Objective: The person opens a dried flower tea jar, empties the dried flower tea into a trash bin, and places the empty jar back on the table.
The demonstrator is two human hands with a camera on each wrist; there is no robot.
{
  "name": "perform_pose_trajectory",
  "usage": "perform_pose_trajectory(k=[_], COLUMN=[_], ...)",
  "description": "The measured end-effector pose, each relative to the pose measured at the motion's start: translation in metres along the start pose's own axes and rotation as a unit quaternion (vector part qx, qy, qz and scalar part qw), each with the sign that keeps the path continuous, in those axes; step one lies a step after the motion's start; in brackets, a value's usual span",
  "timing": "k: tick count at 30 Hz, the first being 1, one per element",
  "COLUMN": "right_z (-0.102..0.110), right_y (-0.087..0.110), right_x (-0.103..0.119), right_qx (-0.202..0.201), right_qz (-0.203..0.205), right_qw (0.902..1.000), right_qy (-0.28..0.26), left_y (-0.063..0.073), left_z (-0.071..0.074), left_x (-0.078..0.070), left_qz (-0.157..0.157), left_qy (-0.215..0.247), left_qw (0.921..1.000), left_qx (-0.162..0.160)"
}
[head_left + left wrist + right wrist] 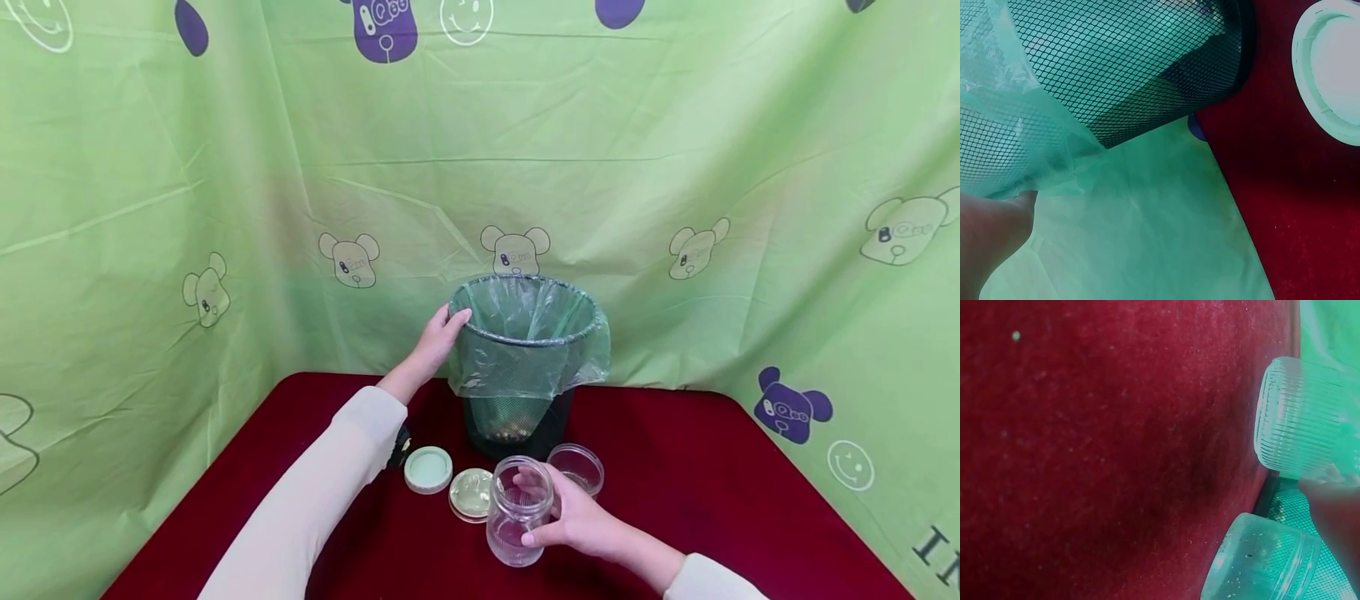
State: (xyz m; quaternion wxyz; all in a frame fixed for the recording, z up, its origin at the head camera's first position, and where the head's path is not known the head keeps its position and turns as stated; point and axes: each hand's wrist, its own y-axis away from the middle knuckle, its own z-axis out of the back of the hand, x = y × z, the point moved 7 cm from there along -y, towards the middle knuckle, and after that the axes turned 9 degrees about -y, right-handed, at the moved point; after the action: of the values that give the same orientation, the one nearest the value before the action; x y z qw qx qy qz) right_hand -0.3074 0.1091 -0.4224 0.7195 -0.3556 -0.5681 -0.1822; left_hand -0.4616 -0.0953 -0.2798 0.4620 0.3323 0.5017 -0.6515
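At the left of the rim of a black mesh trash bin (551, 421), my left hand (435, 342) grips the edge over a thin green bag (502, 367) that lines it. The left wrist view shows the bin's mesh side (1129, 69) and part of the hand (997, 231). My right hand (581, 518) holds a clear ribbed jar (517, 525) by its side, lidless, mouth up. Whether its base touches the table is unclear. Behind that hand stands a second clear jar (577, 468), lidless. In the right wrist view both the held jar (1300, 419) and the other jar (1260, 562) appear.
A pale green lid (428, 470) and a shiny round lid (471, 493) lie left of the held jar on a dark red tablecloth (660, 467). Some small bits (510, 432) show at the bin's bottom. A green printed curtain (420, 167) surrounds the table.
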Motion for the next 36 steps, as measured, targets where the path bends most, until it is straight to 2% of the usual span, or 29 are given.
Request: perform_pose_trajectory(k=[9, 16, 20, 28, 32, 36], right_z=[-0.001, 0.005, 0.015, 0.046, 0.068, 0.095], right_y=[0.0, -0.002, -0.004, -0.009, -0.008, -0.004], right_x=[0.008, 0.02, 0.031, 0.076, 0.105, 0.129], right_qx=[-0.003, -0.003, -0.017, -0.062, -0.092, -0.133], right_qz=[0.016, 0.018, 0.027, 0.072, 0.095, 0.1], right_qw=[0.9998, 0.9996, 0.9995, 0.9937, 0.9863, 0.9759], right_qy=[-0.011, -0.021, -0.008, 0.059, 0.099, 0.141], left_y=[0.001, 0.001, 0.001, 0.003, 0.009, 0.016], left_z=[0.003, 0.014, 0.023, 0.046, 0.061, 0.076], left_x=[0.0, 0.006, 0.009, 0.012, 0.018, 0.026], left_qz=[0.005, 0.02, 0.021, 0.021, 0.024, 0.027], left_qy=[-0.011, -0.029, -0.04, -0.059, -0.086, -0.125], left_qw=[0.9999, 0.9993, 0.9989, 0.9978, 0.9957, 0.9917], left_qx=[-0.001, -0.01, -0.014, -0.021, -0.022, -0.012])
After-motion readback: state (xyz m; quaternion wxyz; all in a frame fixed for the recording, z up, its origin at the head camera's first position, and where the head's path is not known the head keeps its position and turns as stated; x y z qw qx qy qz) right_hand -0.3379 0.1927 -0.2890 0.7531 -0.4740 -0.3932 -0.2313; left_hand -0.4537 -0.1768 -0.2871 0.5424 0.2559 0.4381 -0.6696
